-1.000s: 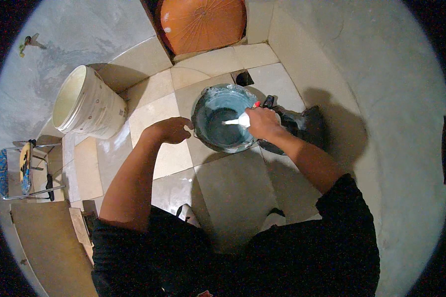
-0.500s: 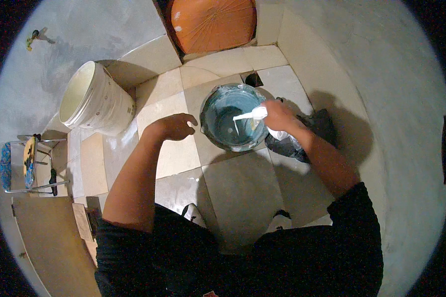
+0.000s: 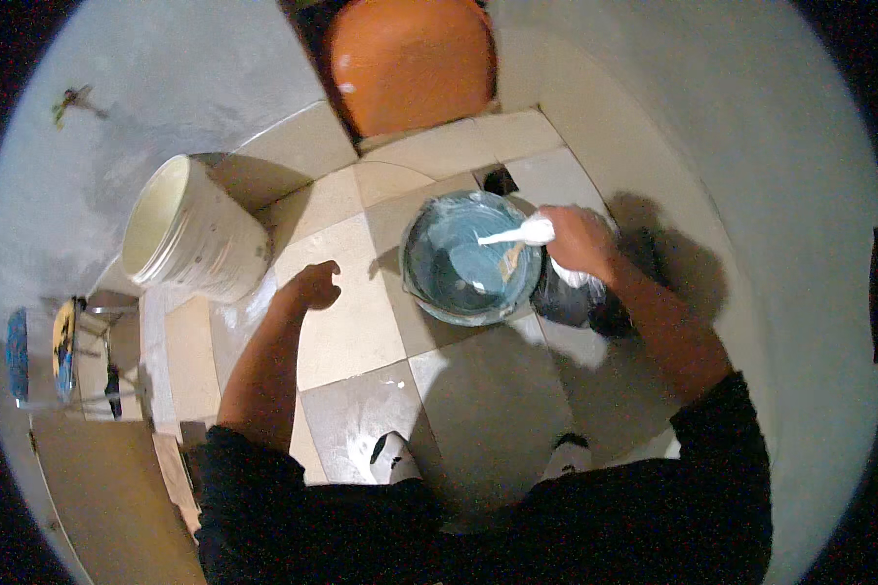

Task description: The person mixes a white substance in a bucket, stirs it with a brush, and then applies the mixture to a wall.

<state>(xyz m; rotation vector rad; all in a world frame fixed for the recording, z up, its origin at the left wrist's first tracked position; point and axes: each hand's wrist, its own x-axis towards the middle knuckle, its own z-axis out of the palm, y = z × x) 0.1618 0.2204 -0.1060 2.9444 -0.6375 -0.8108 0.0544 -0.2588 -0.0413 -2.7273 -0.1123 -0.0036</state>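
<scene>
My right hand (image 3: pixel 580 244) is closed on a white container with a narrow spout (image 3: pixel 535 232), held over the right side of a blue-grey bucket (image 3: pixel 468 258); whether the white streak at the spout is liquid I cannot tell. The bucket is smeared pale inside. A dark, crumpled bag-like object (image 3: pixel 585 307) lies beside it, partly under my right hand. My left hand (image 3: pixel 314 285) hovers left of the bucket, empty, fingers loosely bent and apart.
A large white bucket (image 3: pixel 195 229) stands tilted in view by the left wall. Folding chairs (image 3: pixel 65 351) and a tan board (image 3: pixel 88 487) are further left. An orange object (image 3: pixel 410 63) fills the back opening. A dark square (image 3: pixel 498 180) interrupts the tiled floor. A wall (image 3: pixel 780 244) runs along the right.
The view has shifted, so things sit lower in it. My right hand has moved right with the white container. My left hand has drawn away from the blue-grey bucket, to the left.
</scene>
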